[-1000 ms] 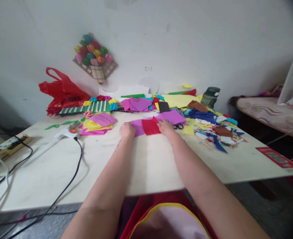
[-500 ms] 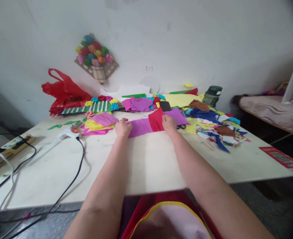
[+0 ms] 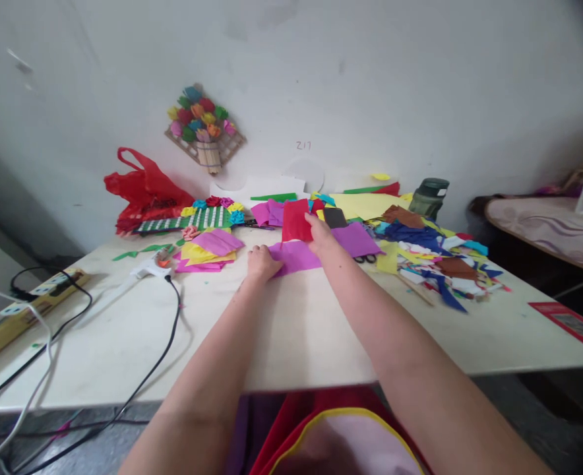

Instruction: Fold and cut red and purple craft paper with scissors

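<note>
My right hand (image 3: 321, 235) pinches a red paper sheet (image 3: 295, 221) and holds it lifted, tilted up off the table. My left hand (image 3: 262, 263) rests closed on the left edge of a purple paper sheet (image 3: 299, 257) that lies flat on the white table (image 3: 291, 323). A second purple sheet (image 3: 353, 239) lies just right of my right hand, with black scissors (image 3: 365, 258) at its front edge.
A heap of coloured paper scraps (image 3: 440, 260) covers the right side. A pink and yellow paper stack (image 3: 207, 249), a glue gun (image 3: 148, 267) with black cable, a power strip (image 3: 29, 307), a red bag (image 3: 146, 191) and a dark green bottle (image 3: 430, 196) stand around.
My right hand has lifted the red sheet off the purple sheet and carried it up and left. The left hand has stayed on the purple sheet's edge.
</note>
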{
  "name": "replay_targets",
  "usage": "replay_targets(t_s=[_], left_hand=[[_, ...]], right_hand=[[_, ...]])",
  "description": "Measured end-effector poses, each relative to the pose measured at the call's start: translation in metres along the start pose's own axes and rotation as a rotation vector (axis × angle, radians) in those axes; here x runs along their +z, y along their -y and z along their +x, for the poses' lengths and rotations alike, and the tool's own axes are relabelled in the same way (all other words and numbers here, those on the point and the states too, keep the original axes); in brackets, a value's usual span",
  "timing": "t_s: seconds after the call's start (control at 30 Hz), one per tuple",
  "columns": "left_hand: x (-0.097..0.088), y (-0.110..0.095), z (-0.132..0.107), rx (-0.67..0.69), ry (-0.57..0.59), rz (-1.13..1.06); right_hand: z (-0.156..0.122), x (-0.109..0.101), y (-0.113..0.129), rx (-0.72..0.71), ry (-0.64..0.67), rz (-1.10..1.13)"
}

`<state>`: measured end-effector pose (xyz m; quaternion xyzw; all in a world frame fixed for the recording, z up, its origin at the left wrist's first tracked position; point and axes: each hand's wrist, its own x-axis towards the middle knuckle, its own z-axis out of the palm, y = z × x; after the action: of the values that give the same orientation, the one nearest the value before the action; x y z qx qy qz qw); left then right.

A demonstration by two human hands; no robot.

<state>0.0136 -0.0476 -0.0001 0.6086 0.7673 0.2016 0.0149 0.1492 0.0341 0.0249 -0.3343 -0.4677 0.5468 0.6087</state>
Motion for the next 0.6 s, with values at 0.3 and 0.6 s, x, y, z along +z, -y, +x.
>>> replay_targets(t_s=[0.3, 0.6], left_hand=[[-0.002, 0.013, 0.001, -0.028, 0.03, -0.21], [-0.004, 0.014, 0.001, -0.116, -0.039, -0.35]], right_hand=[[-0.016, -0.018, -0.045, 0.222, 0.022, 0.145], [-0.004, -0.059, -0.035, 0.241, -0.141, 0.056]])
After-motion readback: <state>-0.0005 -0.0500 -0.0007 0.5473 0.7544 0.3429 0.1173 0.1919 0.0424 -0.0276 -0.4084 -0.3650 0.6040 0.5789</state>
